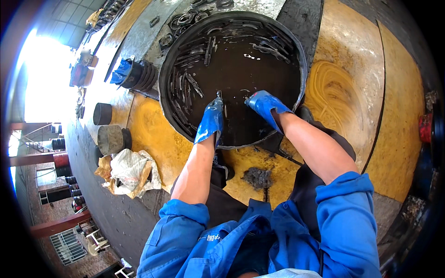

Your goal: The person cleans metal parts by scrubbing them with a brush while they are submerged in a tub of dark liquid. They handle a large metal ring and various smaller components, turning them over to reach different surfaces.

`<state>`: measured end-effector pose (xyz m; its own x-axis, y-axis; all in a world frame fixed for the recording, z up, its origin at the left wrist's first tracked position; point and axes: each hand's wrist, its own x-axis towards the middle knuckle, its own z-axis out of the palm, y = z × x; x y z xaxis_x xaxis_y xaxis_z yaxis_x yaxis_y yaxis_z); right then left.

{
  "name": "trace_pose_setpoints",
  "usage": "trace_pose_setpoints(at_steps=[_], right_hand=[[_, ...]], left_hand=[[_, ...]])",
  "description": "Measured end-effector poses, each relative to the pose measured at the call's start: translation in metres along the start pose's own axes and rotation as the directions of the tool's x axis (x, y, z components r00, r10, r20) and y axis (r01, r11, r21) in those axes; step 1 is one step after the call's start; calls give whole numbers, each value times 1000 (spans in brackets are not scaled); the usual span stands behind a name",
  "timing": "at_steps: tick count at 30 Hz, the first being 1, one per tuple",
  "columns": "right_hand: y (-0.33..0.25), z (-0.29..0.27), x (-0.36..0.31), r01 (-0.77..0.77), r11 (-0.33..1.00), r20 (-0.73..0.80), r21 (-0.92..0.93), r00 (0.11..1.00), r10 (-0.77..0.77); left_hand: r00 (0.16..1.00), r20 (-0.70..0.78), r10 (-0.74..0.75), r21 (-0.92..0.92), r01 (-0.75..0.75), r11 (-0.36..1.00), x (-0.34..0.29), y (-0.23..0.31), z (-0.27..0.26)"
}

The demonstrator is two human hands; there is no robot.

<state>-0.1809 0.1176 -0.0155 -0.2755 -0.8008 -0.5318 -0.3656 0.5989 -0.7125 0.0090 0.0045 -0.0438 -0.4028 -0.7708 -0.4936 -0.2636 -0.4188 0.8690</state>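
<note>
A wide round black tub (301,78) of dark liquid stands in front of me. Both my hands, in wet blue gloves, reach over its near half. My left hand (212,116) is closed, with a small dark tip showing past the fingers; I cannot make out what it grips. Curled fingers also mark my right hand (264,104), and whatever lies in them is hidden. The hands are apart from each other. Dark, wet flat pieces (185,88) lie stacked along the tub's left wall, and more slender pieces (273,48) sit at its far right.
Several dark rings (185,19) lie beyond the tub. A black ribbed container with blue plastic (134,74) stands to the left, near grey cylinders (110,140) and a white sack (132,169). Dark fibrous scrap (257,178) lies on the yellow floor sheet between my legs.
</note>
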Motion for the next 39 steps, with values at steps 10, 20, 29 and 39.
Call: trace_pose_setpoints(at_steps=[10, 20, 29, 39], right_hand=[[-31, 3, -48, 91, 995, 112, 51, 989, -97], [-33, 4, -22, 292, 910, 44, 295, 947, -319], [9, -6, -8, 285, 905, 199, 317, 913, -357], [24, 14, -16, 463, 798, 214, -386, 886, -411]], left_hand=[[980, -136, -146, 144, 165, 976, -7, 20, 8], [952, 97, -291, -153, 303, 941, -26, 31, -1], [980, 60, -192, -84, 197, 977, -1, -2, 3], [976, -12, -217, 93, 217, 972, -31, 32, 12]])
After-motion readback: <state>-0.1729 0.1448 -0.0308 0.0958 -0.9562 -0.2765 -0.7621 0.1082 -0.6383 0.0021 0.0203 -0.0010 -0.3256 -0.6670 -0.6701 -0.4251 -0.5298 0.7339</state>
